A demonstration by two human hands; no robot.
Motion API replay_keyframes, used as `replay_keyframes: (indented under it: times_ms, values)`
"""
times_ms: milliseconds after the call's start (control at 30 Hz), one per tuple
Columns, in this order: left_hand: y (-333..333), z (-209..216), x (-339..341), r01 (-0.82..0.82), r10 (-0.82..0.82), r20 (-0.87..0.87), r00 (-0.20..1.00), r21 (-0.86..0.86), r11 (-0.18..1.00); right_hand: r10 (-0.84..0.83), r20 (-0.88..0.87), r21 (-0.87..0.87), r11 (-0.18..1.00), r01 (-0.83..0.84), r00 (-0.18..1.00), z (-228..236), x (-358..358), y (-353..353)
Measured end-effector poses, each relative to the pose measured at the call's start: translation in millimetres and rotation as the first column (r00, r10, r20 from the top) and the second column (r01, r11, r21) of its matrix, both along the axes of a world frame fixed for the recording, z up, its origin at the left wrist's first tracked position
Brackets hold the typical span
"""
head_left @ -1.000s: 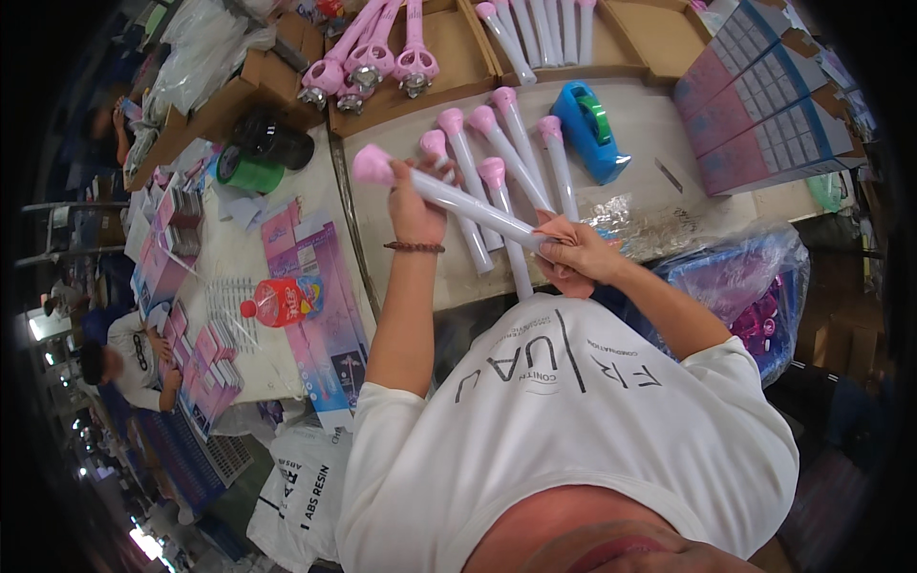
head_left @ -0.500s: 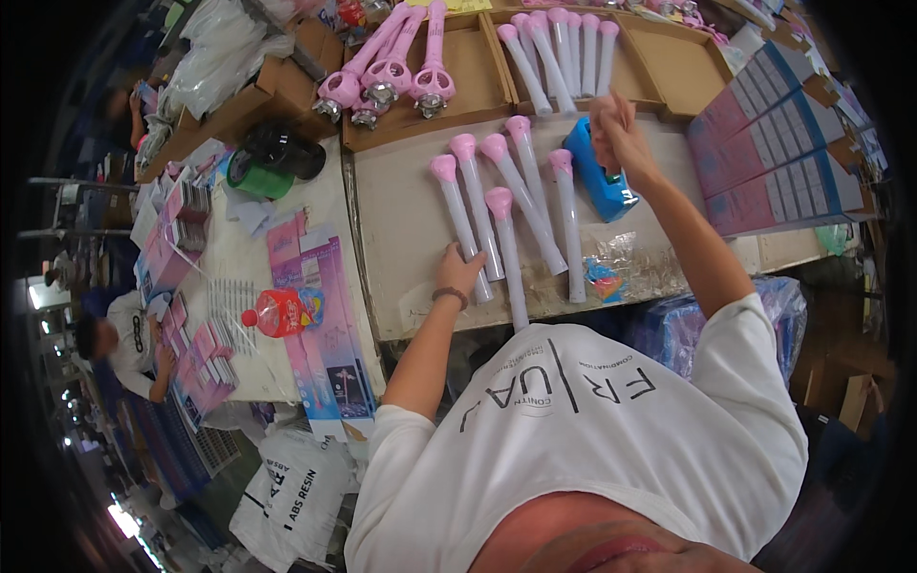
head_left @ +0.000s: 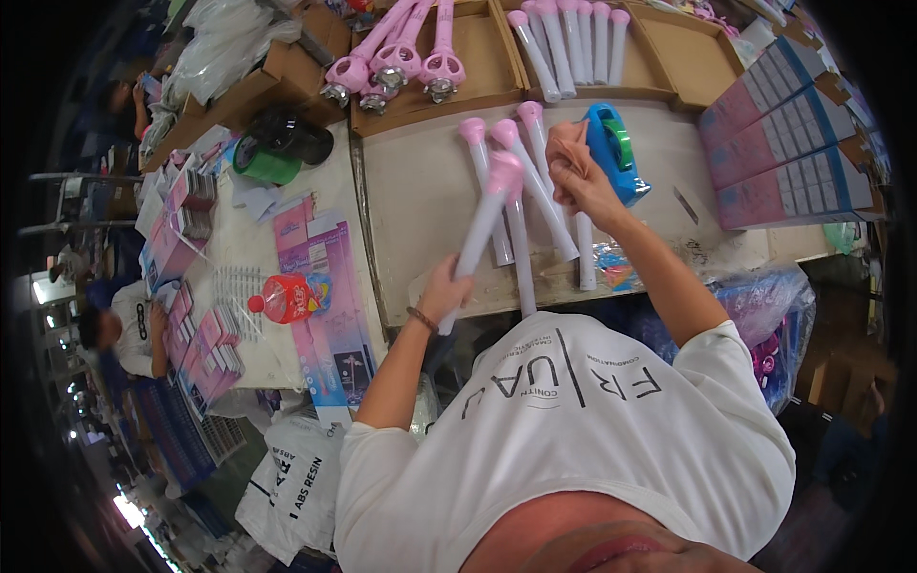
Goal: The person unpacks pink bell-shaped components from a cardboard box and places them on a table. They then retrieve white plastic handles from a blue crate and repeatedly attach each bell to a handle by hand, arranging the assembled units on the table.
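My left hand (head_left: pixel 447 289) is closed around the white tube of a pink-headed wand (head_left: pixel 482 227), lifted and tilted with its blurred pink head up. My right hand (head_left: pixel 585 189) pinches a crumpled peach-coloured piece (head_left: pixel 569 143), perhaps cloth or paper, above the table. Just right of that hand stands a blue tape dispenser (head_left: pixel 626 177) with a green roll in it. More wands (head_left: pixel 540 196) of the same kind lie side by side between my hands; my right hand and the lifted wand partly cover some.
Cardboard trays (head_left: pixel 487 81) at the back hold pink wands with silvery tips (head_left: pixel 441 72) and white-tubed wands (head_left: pixel 578 48). Pink-blue boxes (head_left: pixel 764 143) stand at the right. On the left table are a red bottle (head_left: pixel 287 298) and green tape (head_left: pixel 263 164). A person (head_left: pixel 134 325) sits far left.
My left hand has picked one wand up off the table and tilted it. My right hand, with the peach-coloured piece, has moved left and nearer, away from the tape dispenser.
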State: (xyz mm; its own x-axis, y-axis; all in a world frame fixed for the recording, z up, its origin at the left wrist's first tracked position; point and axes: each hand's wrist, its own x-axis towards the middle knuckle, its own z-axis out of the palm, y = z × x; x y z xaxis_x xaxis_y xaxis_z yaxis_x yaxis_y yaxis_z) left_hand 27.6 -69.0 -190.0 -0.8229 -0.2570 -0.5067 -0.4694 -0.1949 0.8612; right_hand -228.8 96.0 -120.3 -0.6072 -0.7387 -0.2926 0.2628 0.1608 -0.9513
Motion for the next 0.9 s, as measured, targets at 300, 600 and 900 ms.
replay_keyframes:
  times_ms: [300,600,900]
  values:
    - [11,74,62,0.490,-0.533,-0.024,0.846,0.431,0.758,0.210,-0.887,-0.230,0.572,-0.787,0.412,62,66,-7]
    - [4,101,52,0.244,-0.378,0.077,0.923,-0.876,0.416,0.241,-0.183,-0.062,0.965,-0.256,0.953,102,98,24]
    - [5,95,23,0.199,-0.299,0.008,0.954,-0.765,0.613,-0.168,0.628,-0.005,0.976,0.219,0.760,91,100,6]
